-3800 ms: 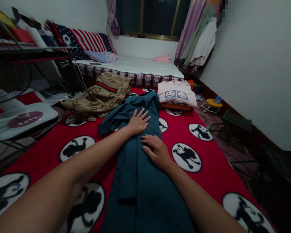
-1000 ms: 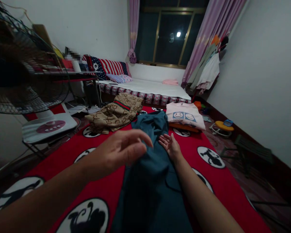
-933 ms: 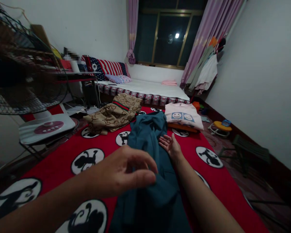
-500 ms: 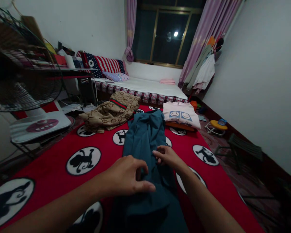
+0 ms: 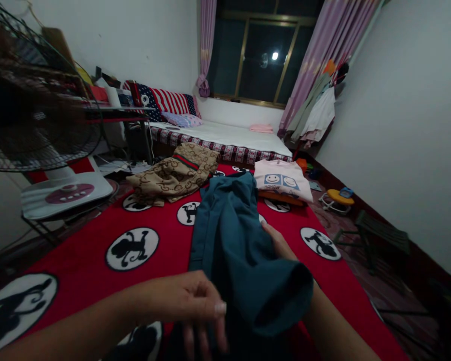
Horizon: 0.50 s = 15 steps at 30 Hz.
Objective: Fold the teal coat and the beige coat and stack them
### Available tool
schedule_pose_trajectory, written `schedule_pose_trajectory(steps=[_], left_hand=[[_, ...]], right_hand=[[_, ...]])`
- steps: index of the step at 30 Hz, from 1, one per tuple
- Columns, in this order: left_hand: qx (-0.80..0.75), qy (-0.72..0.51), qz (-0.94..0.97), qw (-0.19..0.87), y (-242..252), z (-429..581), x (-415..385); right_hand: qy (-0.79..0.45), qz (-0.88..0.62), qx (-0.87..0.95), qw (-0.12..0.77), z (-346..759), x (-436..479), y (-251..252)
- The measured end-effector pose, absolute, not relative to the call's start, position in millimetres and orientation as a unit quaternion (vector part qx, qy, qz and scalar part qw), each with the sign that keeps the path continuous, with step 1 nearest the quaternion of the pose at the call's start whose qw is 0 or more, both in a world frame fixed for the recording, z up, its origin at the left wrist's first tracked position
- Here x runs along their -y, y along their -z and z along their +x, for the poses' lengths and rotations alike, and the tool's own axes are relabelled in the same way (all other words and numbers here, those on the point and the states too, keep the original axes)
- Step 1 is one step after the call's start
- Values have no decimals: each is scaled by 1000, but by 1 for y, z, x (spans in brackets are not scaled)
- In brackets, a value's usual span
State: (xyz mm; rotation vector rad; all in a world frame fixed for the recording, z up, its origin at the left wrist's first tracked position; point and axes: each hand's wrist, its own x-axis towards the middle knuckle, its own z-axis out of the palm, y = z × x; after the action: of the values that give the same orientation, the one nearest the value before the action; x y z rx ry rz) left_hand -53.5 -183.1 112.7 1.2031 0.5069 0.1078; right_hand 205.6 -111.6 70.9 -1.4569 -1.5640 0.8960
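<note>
A pair of teal trousers (image 5: pixel 225 225) lies lengthwise over the red blanket. One leg is raised near me, its open hem facing me and draped across my right wrist. My right hand (image 5: pixel 280 243) is at the right edge of that leg; a fingertip shows, but the cloth covers most of the fingers. Over the near part of the trousers hovers my left hand (image 5: pixel 199 306), open, thumb out and fingers pointing down, with nothing visible in it. The lower trouser leg below it is dark and partly hidden.
The red blanket (image 5: pixel 165 245) has monkey prints. Brown patterned trousers (image 5: pixel 180 170) lie at the far left, and a folded pink shirt (image 5: pixel 281 178) sits on an orange cloth at the far right. A fan (image 5: pixel 33 115) stands left; a green folding stool (image 5: pixel 379 233) stands right.
The near trouser leg has lifted and swung right over my right wrist. My right hand has moved right, partly behind the cloth. My left hand has lowered, its fingers turning down.
</note>
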Motion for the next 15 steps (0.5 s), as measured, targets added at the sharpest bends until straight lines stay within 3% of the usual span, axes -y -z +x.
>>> schedule_pose_trajectory(steps=[2,5,10,15], left_hand=[[-237,29,588,773,-107,-57,183],[-281,-5,620,732,-100,-54,177],[-390,-284,689,541,-98,-34,152],[-380,-486,632,469,-105,-18,111]], right_hand=[[-438,-565,579,391,205,125,-65],[-583,-516,490,394,200,143,-66],[-615,-454,431,479,185,164,-90],[-624,-454,404,491,170,191,-96]])
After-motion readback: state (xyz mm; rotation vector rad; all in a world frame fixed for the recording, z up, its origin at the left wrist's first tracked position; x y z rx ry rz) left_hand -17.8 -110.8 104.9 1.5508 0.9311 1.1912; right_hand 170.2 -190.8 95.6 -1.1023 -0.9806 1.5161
